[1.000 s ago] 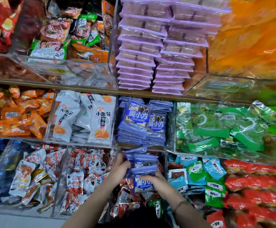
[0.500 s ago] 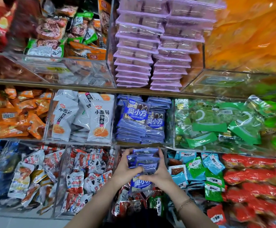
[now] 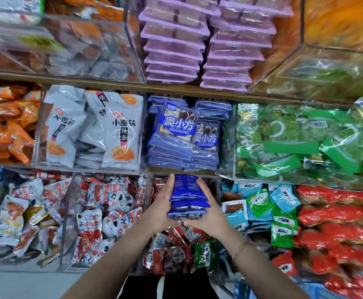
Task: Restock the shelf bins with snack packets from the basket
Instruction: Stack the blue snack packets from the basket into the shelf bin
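Note:
A stack of blue snack packets (image 3: 187,197) is held between both hands, just below the middle shelf's clear bin of matching blue packets (image 3: 183,137). My left hand (image 3: 163,203) presses along the stack's left side with fingers stretched upward. On the other side, my right hand (image 3: 206,212) cups the stack's right side and bottom. The stack's top edge reaches the front lip of the blue bin. No basket is in view.
Clear acrylic bins fill three shelves. Grey-white packets (image 3: 94,130) sit left of the blue bin, green packets (image 3: 295,143) right of it, purple trays (image 3: 198,44) above. Below are red-white packets (image 3: 102,212), mixed red packets (image 3: 176,251), teal and green packets (image 3: 269,210).
Both hands have lifted the blue stack from in front of the lower bin up toward the blue bin's front lip. The view has closed in on the shelf.

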The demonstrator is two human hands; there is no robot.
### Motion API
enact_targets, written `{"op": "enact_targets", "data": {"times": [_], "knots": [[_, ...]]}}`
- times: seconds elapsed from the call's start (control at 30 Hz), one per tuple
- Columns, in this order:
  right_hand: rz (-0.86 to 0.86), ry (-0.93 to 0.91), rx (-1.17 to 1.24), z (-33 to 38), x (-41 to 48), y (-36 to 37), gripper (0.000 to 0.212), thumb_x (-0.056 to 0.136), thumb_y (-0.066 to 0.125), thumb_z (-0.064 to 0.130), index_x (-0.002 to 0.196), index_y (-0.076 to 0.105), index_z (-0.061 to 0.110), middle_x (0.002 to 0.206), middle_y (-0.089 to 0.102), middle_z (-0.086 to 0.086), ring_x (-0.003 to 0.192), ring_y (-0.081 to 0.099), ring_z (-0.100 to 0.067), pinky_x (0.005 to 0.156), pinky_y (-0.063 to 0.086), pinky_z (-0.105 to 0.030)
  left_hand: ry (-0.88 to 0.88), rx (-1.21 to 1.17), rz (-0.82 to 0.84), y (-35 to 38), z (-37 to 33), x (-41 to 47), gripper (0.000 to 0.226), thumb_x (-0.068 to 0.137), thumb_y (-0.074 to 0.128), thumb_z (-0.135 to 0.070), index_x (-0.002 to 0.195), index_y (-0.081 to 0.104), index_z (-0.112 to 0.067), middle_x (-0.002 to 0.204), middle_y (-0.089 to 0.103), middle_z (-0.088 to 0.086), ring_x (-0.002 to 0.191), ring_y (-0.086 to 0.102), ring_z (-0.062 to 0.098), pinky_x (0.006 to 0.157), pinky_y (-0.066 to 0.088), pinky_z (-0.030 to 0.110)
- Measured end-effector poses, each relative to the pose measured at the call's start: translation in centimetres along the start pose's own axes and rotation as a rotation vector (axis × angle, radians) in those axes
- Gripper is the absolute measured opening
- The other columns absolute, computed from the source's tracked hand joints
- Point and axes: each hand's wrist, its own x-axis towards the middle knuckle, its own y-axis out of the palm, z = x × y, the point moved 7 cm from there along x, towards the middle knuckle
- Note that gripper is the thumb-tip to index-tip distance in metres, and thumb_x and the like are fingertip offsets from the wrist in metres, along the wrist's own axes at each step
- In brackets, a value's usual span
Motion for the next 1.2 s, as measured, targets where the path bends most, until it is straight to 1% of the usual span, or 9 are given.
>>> {"op": "enact_targets", "data": {"times": [0.1, 0.2, 0.37, 0.57, 0.63, 0.77, 0.97, 1.1, 1.2], "knots": [[0.121, 0.046, -0.021, -0.8, 0.0, -0.1, 0.126, 0.063, 0.087, 0.024, 0.148, -0.004, 0.043, 0.152, 0.025, 0.013, 0.133, 0.038, -0.002, 0.108, 0.038, -0.025, -0.17, -0.152, -0.058, 0.2, 0.3, -0.3, 0.117, 0.08, 0.074, -0.014, 0.144, -0.023, -0.031, 0.161, 0.002, 0.004, 0.147, 0.011, 0.018, 0.115, 0.016, 0.027], [0.106, 0.097, 0.09, -0.7, 0.0, -0.7, 0.097, 0.07, 0.082, 0.014, 0.138, 0.02, 0.047, 0.128, 0.048, 0.027, 0.11, 0.054, 0.006, 0.09, 0.046, -0.009, -0.221, -0.167, -0.11, -0.2, 0.1, -0.5, 0.098, 0.086, 0.064, -0.002, 0.149, -0.005, -0.03, 0.156, 0.025, 0.003, 0.141, 0.03, 0.02, 0.109, 0.026, 0.02], [-0.086, 0.124, 0.332, 1.1, -1.4, -3.4, 0.083, 0.057, 0.086, 0.031, 0.124, 0.039, 0.039, 0.12, 0.059, 0.01, 0.111, 0.058, -0.005, 0.095, 0.048, -0.025, -0.15, -0.34, -0.051, -2.6, -3.1, -1.6, 0.079, 0.079, 0.077, -0.017, 0.133, 0.023, -0.035, 0.105, 0.044, -0.035, 0.095, 0.047, -0.027, 0.074, 0.03, -0.011], [-0.242, 0.222, 0.962, 2.3, -4.4, -3.7, 0.074, 0.049, 0.089, 0.025, 0.11, 0.048, 0.034, 0.094, 0.072, 0.002, 0.078, 0.072, -0.013, 0.066, 0.057, -0.037, -0.075, -0.334, -0.194, -4.2, -7.9, -4.4, 0.059, 0.085, 0.07, -0.03, 0.123, 0.028, -0.046, 0.108, 0.049, -0.042, 0.096, 0.043, -0.035, 0.078, 0.033, -0.009], [-0.252, 0.253, 1.166, 2.8, -5.0, -3.2, 0.072, 0.047, 0.091, 0.021, 0.102, 0.045, 0.023, 0.092, 0.062, -0.006, 0.07, 0.07, -0.023, 0.075, 0.053, -0.05, -0.044, -0.252, -0.232, -5.2, -9.5, -4.8, 0.048, 0.084, 0.069, -0.039, 0.118, 0.036, -0.045, 0.101, 0.06, -0.036, 0.089, 0.053, -0.025, 0.074, 0.036, -0.004], [-0.131, 0.226, 1.216, 5.2, -5.6, -2.9, 0.065, 0.049, 0.089, 0.033, 0.095, 0.054, 0.003, 0.097, 0.056, -0.021, 0.086, 0.055, -0.032, 0.084, 0.041, -0.05, -0.042, 0.001, -0.167, -6.2, -11.4, -4.8, 0.084, 0.076, 0.046, -0.076, 0.14, 0.032, -0.024, 0.108, 0.068, -0.004, 0.086, 0.065, 0.009, 0.078, 0.047, 0.023], [-0.193, 0.305, 1.123, 5.3, -5.5, -3.7, 0.113, 0.059, 0.085, 0.013, 0.146, 0.013, 0.004, 0.108, 0.063, -0.022, 0.103, 0.059, -0.035, 0.098, 0.043, -0.052, -0.007, 0.014, -0.127, -6.7, -11.6, -3.9, 0.072, 0.086, 0.049, -0.063, 0.138, 0.037, -0.015, 0.075, 0.055, -0.018, 0.06, 0.049, -0.012, 0.056, 0.036, 0.005], [-0.182, 0.353, 1.108, 4.8, -5.6, -4.1, 0.112, 0.065, 0.075, 0.006, 0.15, 0.003, 0.011, 0.091, 0.071, -0.004, 0.087, 0.067, -0.019, 0.075, 0.049, -0.03, -0.056, -0.051, -0.025, -6.2, -11.2, -4.4, 0.102, 0.073, 0.043, -0.081, 0.148, 0.023, -0.016, 0.111, 0.063, -0.005, 0.09, 0.058, 0.002, 0.093, 0.045, 0.021], [-0.197, 0.358, 1.204, 4.4, -5.6, -3.7, 0.104, 0.072, 0.074, 0.002, 0.149, 0.007, 0.02, 0.101, 0.064, -0.014, 0.087, 0.06, -0.025, 0.093, 0.046, -0.044, -0.097, 0.062, 0.082, -6.5, -11.9, -5.5, 0.105, 0.069, 0.031, -0.087, 0.149, 0.023, -0.02, 0.11, 0.065, -0.002, 0.098, 0.06, 0.006, 0.095, 0.046, 0.031]]}}
